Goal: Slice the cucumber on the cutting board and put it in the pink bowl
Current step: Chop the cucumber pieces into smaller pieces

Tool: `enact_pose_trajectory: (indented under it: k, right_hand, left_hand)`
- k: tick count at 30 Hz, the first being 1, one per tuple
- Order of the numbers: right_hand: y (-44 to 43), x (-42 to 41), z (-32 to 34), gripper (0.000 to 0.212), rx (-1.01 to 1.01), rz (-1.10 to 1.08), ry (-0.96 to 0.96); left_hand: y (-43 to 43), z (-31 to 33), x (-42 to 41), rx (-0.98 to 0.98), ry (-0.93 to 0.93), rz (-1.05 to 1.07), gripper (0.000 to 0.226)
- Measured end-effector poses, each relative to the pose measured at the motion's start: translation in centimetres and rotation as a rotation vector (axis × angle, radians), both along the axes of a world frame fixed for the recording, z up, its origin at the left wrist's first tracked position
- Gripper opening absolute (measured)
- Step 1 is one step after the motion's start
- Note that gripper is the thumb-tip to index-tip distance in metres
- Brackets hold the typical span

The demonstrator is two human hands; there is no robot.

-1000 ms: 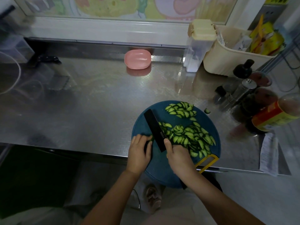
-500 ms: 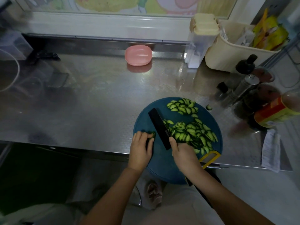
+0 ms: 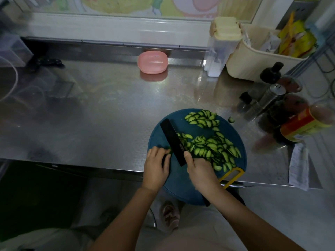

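Observation:
A round blue cutting board (image 3: 233, 134) lies at the counter's front edge and overhangs it. Cucumber slices (image 3: 215, 147) are heaped on its right half, with a smaller pile (image 3: 203, 119) at the back. My right hand (image 3: 201, 169) grips the handle of a black cleaver (image 3: 172, 140), whose blade stands on the board. Left of the blade, my left hand (image 3: 156, 167) curls its fingers over a small cucumber stub (image 3: 167, 151), mostly hidden. The pink bowl (image 3: 152, 62) sits far back by the wall.
One stray cucumber piece (image 3: 231, 120) lies on the steel counter (image 3: 90, 115). Bottles and a shaker (image 3: 268, 98) crowd the right side. A cream basket (image 3: 257, 57) and a clear container (image 3: 219, 49) stand at the back right. A paper slip (image 3: 298, 165) lies near the front edge.
The view has shifted slightly. Both hands and the cleaver stay at the same spot on the board, the blade still against the stub.

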State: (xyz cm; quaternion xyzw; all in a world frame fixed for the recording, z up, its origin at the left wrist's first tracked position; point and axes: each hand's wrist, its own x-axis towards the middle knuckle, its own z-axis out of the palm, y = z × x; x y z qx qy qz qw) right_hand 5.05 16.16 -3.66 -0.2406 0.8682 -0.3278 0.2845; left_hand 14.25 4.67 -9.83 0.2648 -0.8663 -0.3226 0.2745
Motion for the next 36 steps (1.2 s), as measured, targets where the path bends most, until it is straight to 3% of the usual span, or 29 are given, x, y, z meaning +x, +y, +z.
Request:
enact_pose_trajectory:
  k: [12,23,36]
  right_hand:
    - [-1.4,0.1,-0.4,0.061,0.102,0.043,0.029]
    - [-0.3,-0.3,0.0,0.062,-0.002,0.02,-0.036]
    - [-0.6,0.0,-0.4,0.06,0.041,0.048,0.026]
  left_hand:
    - [0.0,-0.1,0.0,0.005,0.001,0.015,0.021]
    - [0.0,0.0,-0.2,0.002,-0.007,0.031,0.019]
    - [-0.1,0.0,-0.2,-0.04,-0.025,0.013,0.019]
